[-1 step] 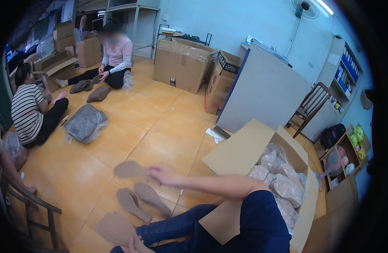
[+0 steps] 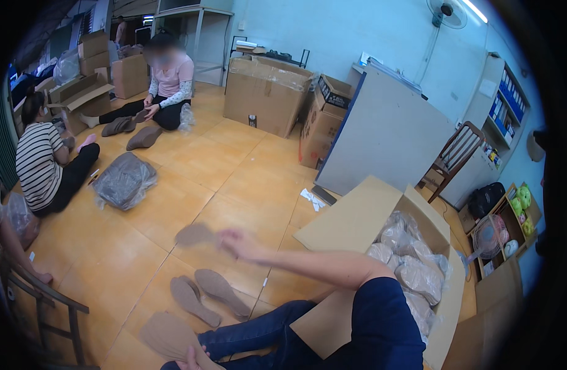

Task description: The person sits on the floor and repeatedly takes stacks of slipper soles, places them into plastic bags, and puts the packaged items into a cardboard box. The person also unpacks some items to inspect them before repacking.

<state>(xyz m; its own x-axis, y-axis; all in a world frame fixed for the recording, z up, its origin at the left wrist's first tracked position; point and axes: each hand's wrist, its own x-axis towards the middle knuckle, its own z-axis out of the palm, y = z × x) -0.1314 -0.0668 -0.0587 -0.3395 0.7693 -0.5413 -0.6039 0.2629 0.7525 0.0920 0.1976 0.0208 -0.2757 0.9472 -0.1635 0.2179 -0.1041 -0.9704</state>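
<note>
Sole-shaped flat brown piece (image 2: 194, 234), blurred at its edges, is gripped at one end by the right hand (image 2: 239, 243), its fingers drawn together; the piece is over the floor of glossy orange-yellow tiles (image 2: 234, 200), just beyond two low stacks of brown soles (image 2: 220, 291) lying side by side; the left hand (image 2: 189, 362), at the lower edge, holds a fanned bunch of flat brown soles (image 2: 165, 333), next to an outstretched leg in blue jeans (image 2: 258, 327); to the right stands an open brown cardboard box (image 2: 352, 213), flaps spread, filled with brown bundles in clear plastic (image 2: 418, 275); farther off, to the left, a dark bundle in a clear plastic bag (image 2: 127, 180) lies near a seated co-worker in a striped top (image 2: 40, 160); beyond, another co-worker in a pink top (image 2: 174, 77) sits, hands close together over a small brown piece (image 2: 141, 116).
</note>
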